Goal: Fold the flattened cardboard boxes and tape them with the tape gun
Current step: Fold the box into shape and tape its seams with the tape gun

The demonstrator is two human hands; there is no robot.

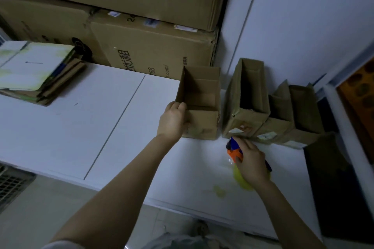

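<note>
Gripping the near left corner of an open cardboard box, the left hand sits at the middle of the frame with its fingers curled over the top edge of the box wall. This box stands upright on the white tabletop, its mouth facing up and its flaps folded down inside.

Right of centre and slightly lower, the right hand is closed around the tape gun. The gun's orange and blue head pokes out past the fingers towards the boxes, and a yellowish roll shows beneath the palm. The blue tip lies just beside the base of the tallest of the folded boxes; whether it touches cannot be told. These boxes stand in a row running to the right of the held one, side by side, open at the top.

At the upper left of the frame a stack of flattened cardboard lies on the tabletop. Behind everything, large cartons are piled against the pale wall.
</note>
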